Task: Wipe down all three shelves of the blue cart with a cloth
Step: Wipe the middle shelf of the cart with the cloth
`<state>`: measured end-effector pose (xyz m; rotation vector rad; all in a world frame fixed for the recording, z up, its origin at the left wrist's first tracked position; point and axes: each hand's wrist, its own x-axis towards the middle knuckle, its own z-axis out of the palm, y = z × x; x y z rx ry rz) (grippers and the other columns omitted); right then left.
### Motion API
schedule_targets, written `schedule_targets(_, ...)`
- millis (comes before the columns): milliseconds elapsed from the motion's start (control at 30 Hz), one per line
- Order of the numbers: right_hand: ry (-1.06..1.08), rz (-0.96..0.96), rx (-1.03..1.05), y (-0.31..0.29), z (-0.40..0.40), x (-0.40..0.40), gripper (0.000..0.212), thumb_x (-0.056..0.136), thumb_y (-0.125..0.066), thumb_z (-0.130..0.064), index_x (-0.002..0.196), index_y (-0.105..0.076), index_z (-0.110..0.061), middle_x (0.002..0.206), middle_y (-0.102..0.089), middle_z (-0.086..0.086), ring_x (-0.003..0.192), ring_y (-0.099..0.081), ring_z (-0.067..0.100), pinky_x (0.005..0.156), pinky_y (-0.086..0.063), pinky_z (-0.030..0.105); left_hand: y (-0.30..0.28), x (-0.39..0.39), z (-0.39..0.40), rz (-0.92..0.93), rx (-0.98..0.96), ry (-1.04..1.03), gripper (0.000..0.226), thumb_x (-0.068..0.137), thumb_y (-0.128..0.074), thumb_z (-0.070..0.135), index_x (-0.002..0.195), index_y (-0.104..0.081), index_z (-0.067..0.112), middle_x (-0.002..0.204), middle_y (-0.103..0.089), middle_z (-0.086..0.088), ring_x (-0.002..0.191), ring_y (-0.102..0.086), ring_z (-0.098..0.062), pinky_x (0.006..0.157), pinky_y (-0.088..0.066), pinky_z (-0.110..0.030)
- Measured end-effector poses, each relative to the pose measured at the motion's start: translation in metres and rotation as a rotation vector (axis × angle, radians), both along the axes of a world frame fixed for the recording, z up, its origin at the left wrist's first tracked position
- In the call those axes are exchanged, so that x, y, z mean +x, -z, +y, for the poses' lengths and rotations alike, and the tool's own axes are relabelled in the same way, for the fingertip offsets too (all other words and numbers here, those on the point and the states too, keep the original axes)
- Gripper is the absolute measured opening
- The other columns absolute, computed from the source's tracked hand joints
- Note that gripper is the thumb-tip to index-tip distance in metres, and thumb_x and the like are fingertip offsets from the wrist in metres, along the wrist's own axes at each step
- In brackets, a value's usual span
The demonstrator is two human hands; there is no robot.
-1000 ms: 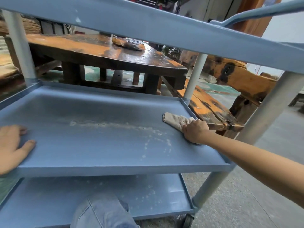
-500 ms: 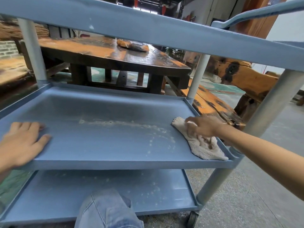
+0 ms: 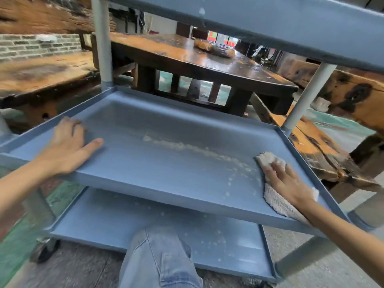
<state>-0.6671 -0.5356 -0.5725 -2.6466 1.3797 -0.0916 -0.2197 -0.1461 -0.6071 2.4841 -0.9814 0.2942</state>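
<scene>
The blue cart's middle shelf [image 3: 166,179] fills the view, with a line of pale crumbs and dust [image 3: 187,147] across its middle. My right hand [image 3: 284,181] presses flat on a whitish cloth [image 3: 276,201] at the shelf's right end, near the front corner; the cloth trails over the front rim. My left hand [image 3: 66,146] rests flat on the shelf's left end, fingers straight. The bottom shelf [image 3: 116,221] below carries scattered specks. The top shelf's [image 3: 270,21] underside runs across the top of the view.
Grey posts [image 3: 102,44] hold the shelves at the corners. My knee in jeans [image 3: 160,258] sits in front of the bottom shelf. A dark wooden table [image 3: 197,59] and wooden benches [image 3: 324,150] stand behind and right of the cart. A caster [image 3: 44,249] shows at lower left.
The cloth went from bunched under my right hand to spread out, then slid toward the front right corner. My left hand shifted further onto the shelf. My head moved left and closer.
</scene>
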Motion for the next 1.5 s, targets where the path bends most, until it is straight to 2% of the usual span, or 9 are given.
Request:
schedule_targets(133, 0.024, 0.047, -0.017, 0.0, 0.018, 0.027, 0.085, 0.086, -0.002, -0.075, 0.16, -0.019, -0.034, 0.166, -0.018, 0.019, 0.154, -0.018, 0.035, 0.123, -0.021, 0.051, -0.005, -0.006, 0.003, 0.092, 0.057, -0.008, 0.094, 0.085, -0.024, 0.077, 0.145, -0.037, 0.005, 0.161, -0.019, -0.011, 0.154, 0.003, -0.023, 0.124, -0.006, -0.046)
schedule_targets(267, 0.151, -0.033, 0.004, 0.0, 0.046, 0.061, 0.091, 0.088, -0.009, -0.082, 0.161, -0.02, -0.029, 0.169, -0.006, 0.022, 0.156, -0.013, 0.036, 0.123, -0.015, 0.052, -0.011, -0.016, 0.002, 0.131, 0.097, -0.007, 0.1, 0.079, -0.018, 0.079, 0.148, -0.035, 0.008, 0.164, -0.017, -0.009, 0.155, 0.006, -0.021, 0.125, -0.006, -0.045)
schedule_targets(433, 0.262, -0.056, -0.007, 0.008, 0.076, 0.108, 0.084, 0.095, -0.009, -0.072, 0.161, -0.018, -0.022, 0.168, 0.001, 0.026, 0.157, -0.003, 0.038, 0.124, -0.009, 0.053, -0.012, -0.019, 0.003, 0.128, 0.118, 0.003, 0.097, 0.08, -0.013, 0.081, 0.144, -0.037, 0.012, 0.163, -0.019, -0.005, 0.155, 0.006, -0.018, 0.124, -0.01, -0.047)
schedule_targets(867, 0.294, -0.117, 0.036, 0.017, 0.132, 0.25, 0.079, 0.102, -0.018, -0.054, 0.161, -0.01, -0.002, 0.166, 0.002, 0.032, 0.155, -0.002, 0.043, 0.125, -0.001, 0.05, -0.012, -0.021, 0.002, 0.17, 0.125, -0.004, 0.098, 0.075, 0.001, 0.086, 0.138, -0.038, 0.021, 0.162, -0.019, 0.003, 0.154, 0.011, -0.012, 0.124, -0.006, -0.04)
schedule_targets(1100, 0.06, -0.12, 0.13, 0.014, 0.14, 0.319, 0.076, 0.101, -0.012, -0.048, 0.161, 0.003, -0.004, 0.167, 0.009, 0.027, 0.157, 0.004, 0.037, 0.125, 0.001, 0.049, -0.016, -0.027, 0.004, 0.196, 0.082, -0.009, 0.103, 0.074, 0.006, 0.09, 0.142, -0.036, 0.025, 0.16, -0.018, 0.009, 0.153, 0.011, -0.006, 0.123, -0.009, -0.037)
schedule_targets(1267, -0.209, -0.123, 0.18, 0.007, 0.137, 0.366, 0.068, 0.1, -0.015, -0.044, 0.163, -0.004, -0.02, 0.17, 0.01, 0.016, 0.158, 0.006, 0.03, 0.126, -0.001, 0.048, -0.021, -0.032, 0.003, 0.235, 0.042, -0.021, 0.111, 0.069, 0.004, 0.096, 0.151, -0.024, 0.025, 0.162, -0.015, 0.012, 0.152, 0.012, -0.004, 0.125, -0.01, -0.036)
schedule_targets(1400, -0.397, -0.199, 0.312, -0.004, 0.138, 0.4, 0.079, 0.088, -0.019, -0.057, 0.162, 0.001, -0.035, 0.171, -0.011, -0.001, 0.156, -0.017, 0.032, 0.124, -0.014, 0.053, -0.027, -0.035, 0.006, 0.276, 0.004, -0.034, 0.111, 0.071, 0.002, 0.094, 0.154, -0.019, 0.023, 0.164, -0.01, 0.011, 0.152, 0.014, -0.003, 0.124, -0.011, -0.036)
schedule_targets(1433, -0.412, -0.215, 0.363, -0.006, 0.139, 0.408, 0.082, 0.085, -0.019, -0.062, 0.161, 0.002, -0.039, 0.169, -0.02, -0.002, 0.152, -0.026, 0.034, 0.121, -0.02, 0.053, -0.028, -0.036, 0.006, 0.287, -0.012, -0.039, 0.11, 0.072, 0.001, 0.093, 0.154, -0.02, 0.023, 0.165, -0.01, 0.011, 0.152, 0.014, -0.002, 0.123, -0.012, -0.036)
schedule_targets(1500, -0.475, -0.222, 0.409, -0.01, 0.144, 0.429, 0.078, 0.093, -0.031, -0.054, 0.161, 0.005, -0.039, 0.168, -0.024, 0.003, 0.149, -0.032, 0.037, 0.119, -0.027, 0.052, -0.029, -0.036, 0.007, 0.306, -0.054, -0.063, 0.109, 0.072, 0.0, 0.093, 0.152, -0.022, 0.023, 0.164, -0.012, 0.01, 0.152, 0.007, -0.002, 0.121, -0.017, -0.037)
